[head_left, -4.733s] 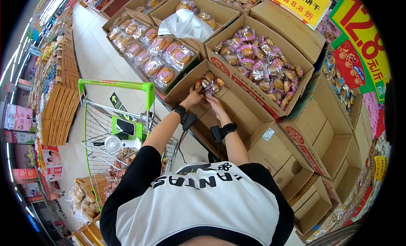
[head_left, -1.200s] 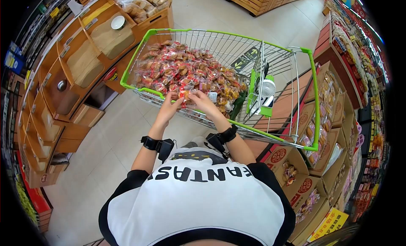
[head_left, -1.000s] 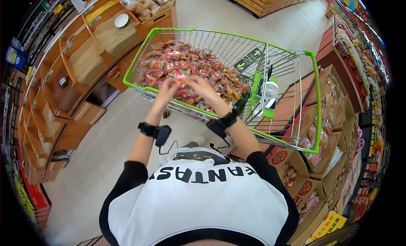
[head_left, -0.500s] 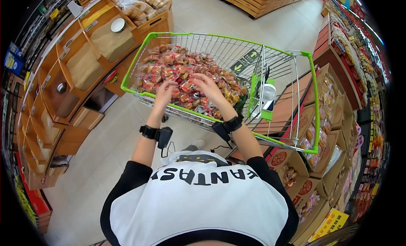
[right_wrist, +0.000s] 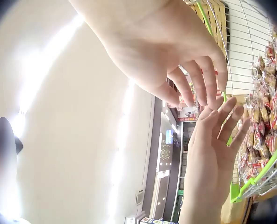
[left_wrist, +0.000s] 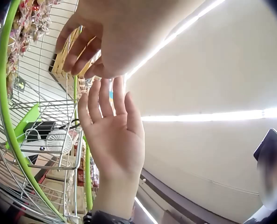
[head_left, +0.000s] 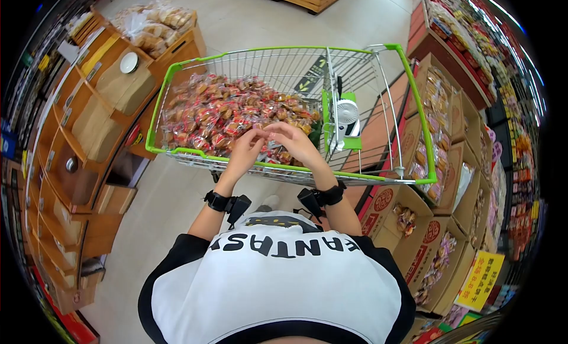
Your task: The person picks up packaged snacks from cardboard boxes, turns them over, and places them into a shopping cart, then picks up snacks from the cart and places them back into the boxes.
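Packets (head_left: pixel 219 110): wrapped, heaped in the cart (head_left: pixel 204 157), centre-left of the head view. Mid-frame, I log left hand (head_left: pixel 245 150) and right hand (head_left: pixel 296 144), close together, both relaxed.

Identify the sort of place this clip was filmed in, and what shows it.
Most likely a supermarket or similar grocery shop: a wire shopping cart heaped with wrapped snacks, open cardboard boxes beside it, and a yellow sign printed in Chinese characters.
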Demonstrator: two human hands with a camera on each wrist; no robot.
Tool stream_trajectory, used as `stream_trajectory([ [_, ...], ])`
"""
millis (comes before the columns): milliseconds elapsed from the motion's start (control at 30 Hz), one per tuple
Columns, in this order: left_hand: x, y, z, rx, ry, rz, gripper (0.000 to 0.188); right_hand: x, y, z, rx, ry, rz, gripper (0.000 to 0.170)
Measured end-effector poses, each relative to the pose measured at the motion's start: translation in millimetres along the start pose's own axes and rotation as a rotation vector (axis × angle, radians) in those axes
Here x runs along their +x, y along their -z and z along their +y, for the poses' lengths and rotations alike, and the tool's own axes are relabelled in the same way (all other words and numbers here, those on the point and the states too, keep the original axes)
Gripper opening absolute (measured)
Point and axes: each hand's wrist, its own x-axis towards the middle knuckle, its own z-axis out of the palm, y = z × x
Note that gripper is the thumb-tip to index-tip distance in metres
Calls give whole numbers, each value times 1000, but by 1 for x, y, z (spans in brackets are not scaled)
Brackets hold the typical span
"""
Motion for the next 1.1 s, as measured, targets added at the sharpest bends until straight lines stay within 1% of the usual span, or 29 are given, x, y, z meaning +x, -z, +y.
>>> stream_trajectory([
  [33, 3, -5, 5, 32, 12, -9, 14, -4, 3, 0, 8, 12, -1, 24],
  [67, 6, -12, 7, 36, -27, 6, 14, -6, 7, 5, 5, 48, 14, 23],
  [167, 12, -30, 19, 30, -60, -57, 15, -17, 19, 11, 7, 13, 97, 21],
  [200, 12, -35, 30, 14, -30, -94, 16, -23, 23, 9, -60, 5, 130, 20],
  [233, 14, -41, 26, 13, -34, -119, 16, -29, 28, 7, -60, 3, 156, 20],
  [300, 19, -54, 17, 93, -132, -132, 16, -41, 38, 4, -57, 47, 175, 20],
  [333, 22, -59, 19, 36, -119, -213, 17, -47, 45, 6, -65, 40, 173, 21],
  [433, 26, -77, 23, 116, -172, -300, 17, -68, 59, -4, -72, -6, 228, 23],
  [467, 25, -83, 27, 84, -177, -338, 17, -74, 64, -4, -102, -39, 259, 23],
  [567, 28, -102, 28, 14, -190, -458, 17, -94, 77, -1, -82, -45, 304, 23],
  [633, 27, -116, 34, 24, -197, -515, 17, -109, 81, -8, -65, -49, 381, 23],
  [700, 27, -129, 34, -23, -178, -601, 17, -122, 88, -4, 21, 18, 437, 24],
  [733, 28, -134, 35, 37, -179, -671, 17, -129, 91, -2, 14, -8, 475, 24],
  [767, 27, -141, 36, 29, -189, -719, 17, -137, 93, -2, 10, -12, 524, 24],
  [833, 23, -153, 38, -20, -162, -751, 17, -151, 95, -5, 18, 15, 587, 24],
  [867, 21, -159, 39, -47, -177, -769, 16, -158, 98, -5, 22, 15, 610, 24],
  [967, 17, -174, 47, -6, -208, -860, 15, -182, 106, -7, 4, 20, 728, 23],
  [1000, 16, -178, 48, -28, -230, -886, 14, -190, 108, -9, 72, 5, 766, 21],
  [1100, 12, -195, 48, -62, -225, -945, 14, -218, 114, -19, 119, -29, 869, 20],
])
